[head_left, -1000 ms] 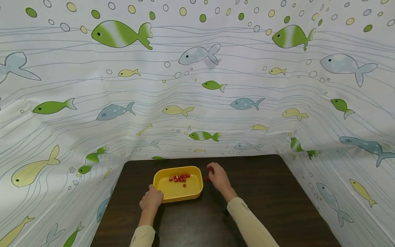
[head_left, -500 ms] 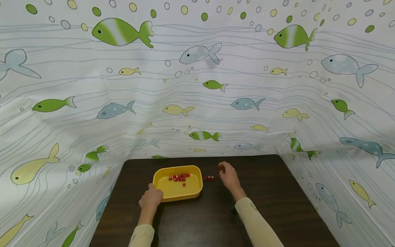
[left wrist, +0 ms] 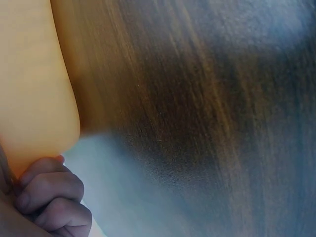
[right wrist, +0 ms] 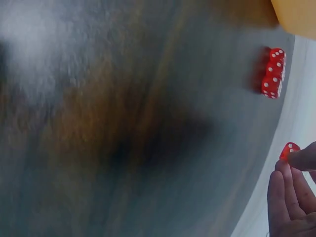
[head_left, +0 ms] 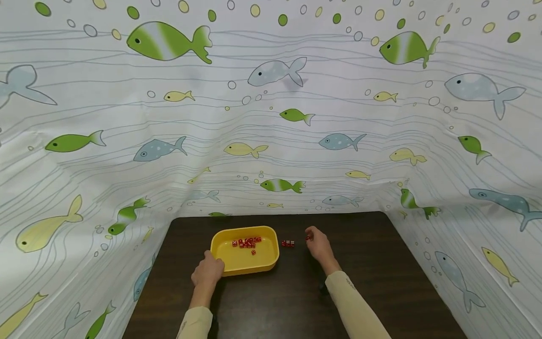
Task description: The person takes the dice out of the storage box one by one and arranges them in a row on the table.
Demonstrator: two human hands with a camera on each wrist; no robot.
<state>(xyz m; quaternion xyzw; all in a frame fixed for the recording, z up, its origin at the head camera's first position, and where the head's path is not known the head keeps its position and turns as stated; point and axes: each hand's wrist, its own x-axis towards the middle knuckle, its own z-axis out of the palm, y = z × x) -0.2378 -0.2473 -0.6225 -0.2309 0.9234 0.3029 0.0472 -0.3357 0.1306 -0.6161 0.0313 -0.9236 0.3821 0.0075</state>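
Note:
My left hand (head_left: 207, 269) grips the near left corner of a yellow tray (head_left: 250, 270); in the left wrist view its fingers (left wrist: 53, 190) curl against the tray's wall. Several red dice (head_left: 247, 243) lie in the tray, most bunched toward the back, one (head_left: 253, 252) apart nearer the middle. Right of the tray, a short row of red dice (head_left: 288, 243) stands on the table, side by side. My right hand (head_left: 320, 246) is to the right of that row and pinches one red die (right wrist: 289, 150) between thumb and fingertips.
The dark wood table (head_left: 271, 306) carries the tray and the row. A white fish-print cloth (head_left: 279, 136) rises behind the table and along both sides.
My right hand has moved right, away from the tray, with the die in its fingertips. The row beside the tray now shows fully. The left hand stays at the tray's corner.

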